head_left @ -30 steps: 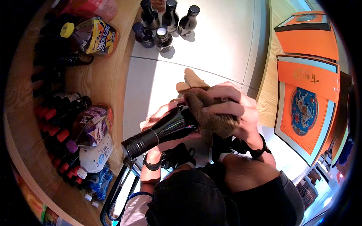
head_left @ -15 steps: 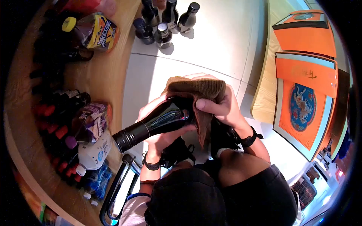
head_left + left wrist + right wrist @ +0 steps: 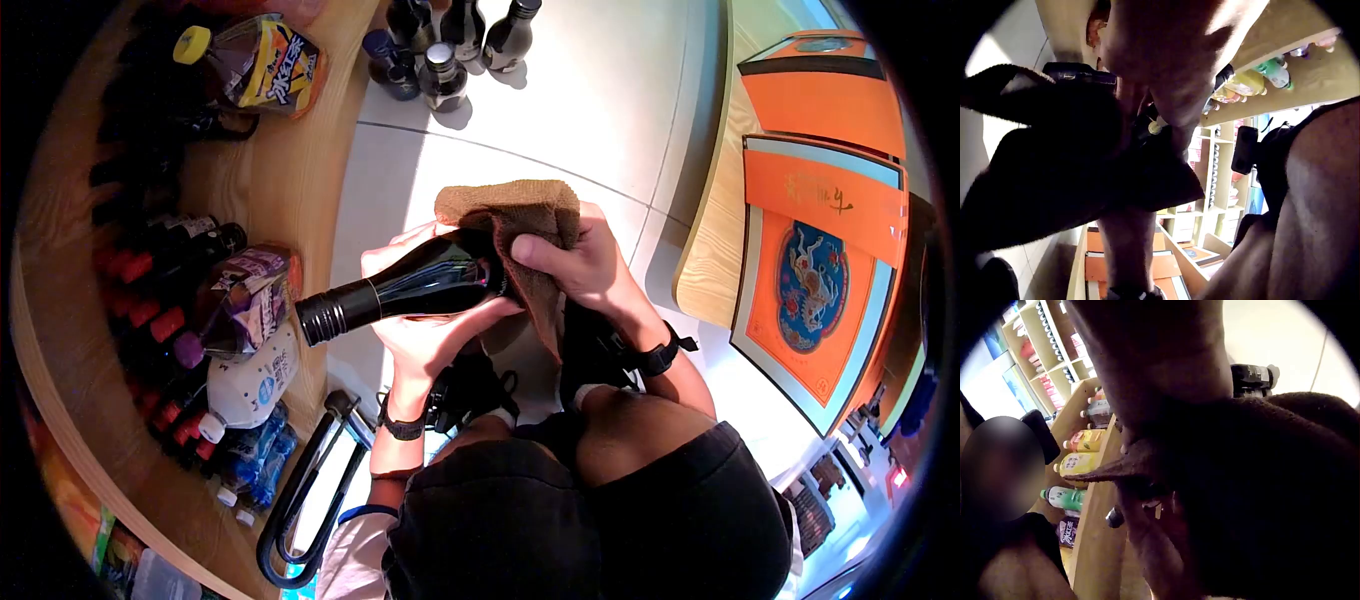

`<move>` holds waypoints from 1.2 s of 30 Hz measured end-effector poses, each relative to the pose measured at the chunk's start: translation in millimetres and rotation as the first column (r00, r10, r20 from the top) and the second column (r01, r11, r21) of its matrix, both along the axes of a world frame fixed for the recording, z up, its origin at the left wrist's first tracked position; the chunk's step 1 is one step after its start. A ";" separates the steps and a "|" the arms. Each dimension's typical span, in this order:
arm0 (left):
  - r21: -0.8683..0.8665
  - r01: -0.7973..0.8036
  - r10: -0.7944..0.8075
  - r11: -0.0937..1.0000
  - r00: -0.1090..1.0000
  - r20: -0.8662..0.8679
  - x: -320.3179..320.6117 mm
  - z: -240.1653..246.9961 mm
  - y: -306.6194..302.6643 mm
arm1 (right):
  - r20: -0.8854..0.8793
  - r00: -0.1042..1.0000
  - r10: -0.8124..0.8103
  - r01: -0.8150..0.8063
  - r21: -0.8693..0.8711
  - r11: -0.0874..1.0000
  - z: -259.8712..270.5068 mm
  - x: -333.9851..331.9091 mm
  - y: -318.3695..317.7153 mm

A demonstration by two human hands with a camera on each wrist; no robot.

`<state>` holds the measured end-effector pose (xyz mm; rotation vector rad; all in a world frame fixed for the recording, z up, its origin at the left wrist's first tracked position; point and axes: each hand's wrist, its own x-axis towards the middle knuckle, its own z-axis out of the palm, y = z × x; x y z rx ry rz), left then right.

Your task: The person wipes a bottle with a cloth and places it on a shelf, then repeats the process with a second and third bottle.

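Head view, bottle: the dark bottle lies tilted between your two hands, its ribbed neck end pointing left and slightly toward the lower edge, its base end at the cloth
Head view, left hand: your left hand grips the bottle body from beneath, thumb along the near side, fingers on the far side
Head view, right hand: your right hand holds the brown cloth, thumb pressed on its face, at the base end of the bottle
Head view, cloth: folded over the base end, one corner hanging toward your knees
Head view, floor bottles: a group of small dark bottles stands upright on the pale tiles, beyond your hands and apart from them
Head view, sides: wooden shelf with drinks to the left; orange boxes to the right
Left wrist view, cloth: a broad dark mass beside your left hand; the bottle cannot be told clearly from it
Left wrist view, right arm: your right forearm shows below the cloth
Right wrist view, cloth: dark and draped beneath your right hand, a thin corner projecting left toward the yellow drink bottles
Right wrist view, grip: your right fingers are hidden by shadow and cloth
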<state>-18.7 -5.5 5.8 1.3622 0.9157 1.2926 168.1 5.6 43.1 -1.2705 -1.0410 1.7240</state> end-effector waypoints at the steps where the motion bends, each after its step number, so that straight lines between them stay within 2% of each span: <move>1: 0.000 0.001 -0.001 1.000 1.000 -0.003 1.9 -0.5 -1.1 | 0.003 1.000 0.004 -0.004 0.010 1.000 1.0 -0.3 0.6; 3: -0.048 -0.144 0.141 0.988 0.988 -0.068 6.8 -2.5 -4.7 | -0.021 1.000 -0.018 0.018 0.014 1.000 -4.1 -0.3 -2.4; 4: -0.051 -0.143 0.139 0.988 0.988 -0.072 6.9 -3.7 -3.9 | -0.041 0.998 -0.038 0.038 0.018 0.999 -6.0 0.2 -3.9; 6: 0.068 -0.128 0.138 0.989 0.976 -0.167 5.0 -6.1 -0.4 | -0.053 0.997 -0.056 0.056 -0.005 0.998 -7.6 -0.2 -4.4; 8: 0.044 -0.140 0.145 0.989 0.976 -0.165 9.4 -1.1 -1.2 | -0.068 0.995 -0.072 0.070 -0.026 0.997 -9.4 -1.5 -3.5; 10: 0.017 -0.146 0.147 0.989 0.977 -0.157 11.6 2.3 -0.8 | -0.166 0.982 -0.094 0.084 -0.067 0.994 -10.0 -0.8 -2.5; 13: 0.066 -0.134 0.145 0.989 0.964 -0.223 8.7 5.5 3.1 | -0.183 0.978 -0.100 0.081 -0.109 0.991 -10.1 1.9 -1.9; 15: 0.227 -0.017 0.089 0.974 0.947 -0.308 4.0 9.1 7.8 | -0.186 0.977 -0.100 0.077 -0.126 0.989 -9.0 4.8 -2.1; 20: 0.273 0.108 -0.007 0.956 0.938 -0.345 7.5 10.2 12.7 | -0.165 0.984 -0.075 0.052 -0.140 0.989 -7.6 11.0 -4.4; 22: 0.243 0.164 -0.093 0.956 0.956 -0.277 10.2 11.4 16.9 | -0.204 0.970 -0.132 0.099 -0.164 0.981 -5.8 11.9 -4.8; 23: 0.245 0.166 -0.095 0.955 0.955 -0.280 11.9 8.6 16.3 | -0.207 0.969 -0.134 0.101 -0.162 0.982 -5.1 12.1 -5.2; 25: 0.187 0.135 -0.113 0.973 0.986 -0.119 16.5 -2.1 11.8 | -0.228 0.956 -0.183 0.141 -0.190 0.972 -3.9 12.8 -5.4; 27: 0.180 0.134 -0.118 0.975 0.989 -0.094 21.5 -3.7 7.9 | -0.223 0.959 -0.176 0.135 -0.184 0.974 -2.1 15.8 -4.8; 29: 0.008 0.003 -0.003 1.000 0.995 0.103 31.4 -1.1 2.5 | -0.216 0.962 -0.168 0.130 -0.178 0.975 -1.9 18.3 -4.6; 30: 0.041 0.004 -0.010 0.999 0.989 0.147 33.2 -0.4 4.9 | -0.225 0.960 -0.167 0.130 -0.172 0.977 -2.1 19.3 -4.8; 32: 0.021 -0.017 0.013 1.000 0.989 0.147 36.1 1.6 4.2 | -0.235 0.958 -0.165 0.128 -0.167 0.978 -1.7 20.5 -5.8; 36: 0.005 -0.074 0.073 0.997 0.989 0.130 39.8 2.4 4.1 | -0.179 0.976 -0.122 0.124 0.000 0.992 -8.0 19.5 -10.1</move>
